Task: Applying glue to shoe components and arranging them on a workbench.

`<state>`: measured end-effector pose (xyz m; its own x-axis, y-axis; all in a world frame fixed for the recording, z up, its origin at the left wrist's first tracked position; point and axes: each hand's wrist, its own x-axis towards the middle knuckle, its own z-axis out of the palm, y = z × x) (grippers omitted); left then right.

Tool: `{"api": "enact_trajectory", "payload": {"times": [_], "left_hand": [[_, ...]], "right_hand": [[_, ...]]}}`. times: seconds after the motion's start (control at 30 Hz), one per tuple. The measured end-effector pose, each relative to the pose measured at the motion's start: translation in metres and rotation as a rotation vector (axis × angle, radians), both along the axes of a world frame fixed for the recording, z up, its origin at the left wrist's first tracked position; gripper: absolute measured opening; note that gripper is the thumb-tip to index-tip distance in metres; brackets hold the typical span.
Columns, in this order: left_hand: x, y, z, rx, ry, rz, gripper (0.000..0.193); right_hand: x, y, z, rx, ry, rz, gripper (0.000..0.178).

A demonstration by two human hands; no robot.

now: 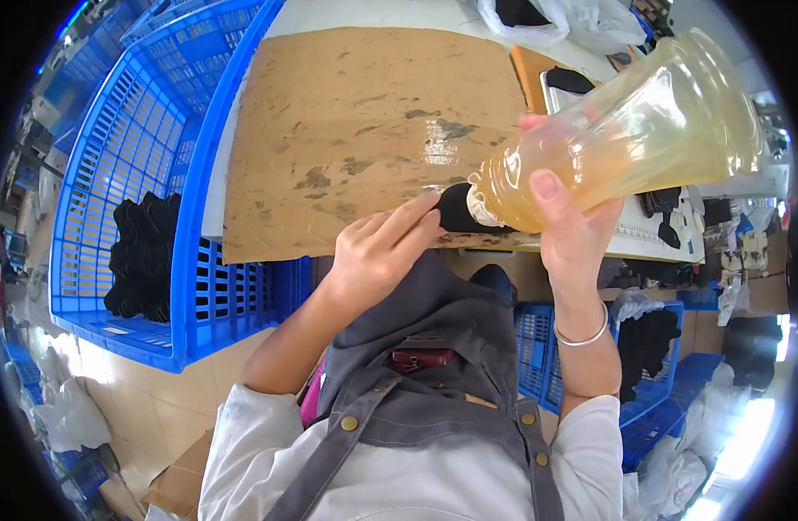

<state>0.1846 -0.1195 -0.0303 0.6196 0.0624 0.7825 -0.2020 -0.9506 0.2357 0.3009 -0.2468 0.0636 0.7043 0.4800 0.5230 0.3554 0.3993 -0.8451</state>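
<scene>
My right hand is wrapped round a translucent yellowish bottle-shaped plastic vessel, tilted with its wide end up to the right. A cream frilly band rings its narrow end. Black fabric sits against that band, over the front part of the board. My left hand pinches the edge of this fabric between thumb and fingers. Whether the fabric goes inside the vessel's mouth I cannot tell.
A brown, scuffed board covers much of the white table. At left stands a blue plastic crate holding stacked black fabric pieces. Another blue crate is below right. White plastic bags lie at the table's far side.
</scene>
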Motion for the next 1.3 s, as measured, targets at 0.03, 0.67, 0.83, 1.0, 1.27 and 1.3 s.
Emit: {"api": "enact_trajectory", "payload": {"times": [0.03, 0.67, 0.83, 1.0, 1.27, 1.3], "left_hand": [[-0.001, 0.002, 0.002, -0.012, 0.004, 0.007, 0.023], [-0.002, 0.009, -0.005, -0.072, 0.005, -0.065, 0.024], [-0.001, 0.010, -0.002, -0.053, 0.014, -0.079, 0.025], [-0.002, 0.009, -0.001, -0.036, 0.040, -0.070, 0.024], [-0.003, 0.011, 0.001, -0.046, 0.048, -0.080, 0.021], [-0.003, 0.011, -0.001, -0.055, 0.050, -0.076, 0.021]], "right_hand": [[-0.002, 0.005, -0.001, -0.017, -0.023, -0.003, 0.069], [-0.013, 0.023, -0.022, -0.283, -0.316, 0.039, 0.067], [-0.011, 0.023, -0.024, -0.249, -0.346, 0.059, 0.066], [-0.010, 0.022, -0.024, -0.243, -0.312, 0.031, 0.065], [0.021, 0.004, -0.017, -0.173, -0.245, -0.224, 0.060], [0.023, 0.000, -0.010, -0.109, -0.198, -0.232, 0.060]]}}
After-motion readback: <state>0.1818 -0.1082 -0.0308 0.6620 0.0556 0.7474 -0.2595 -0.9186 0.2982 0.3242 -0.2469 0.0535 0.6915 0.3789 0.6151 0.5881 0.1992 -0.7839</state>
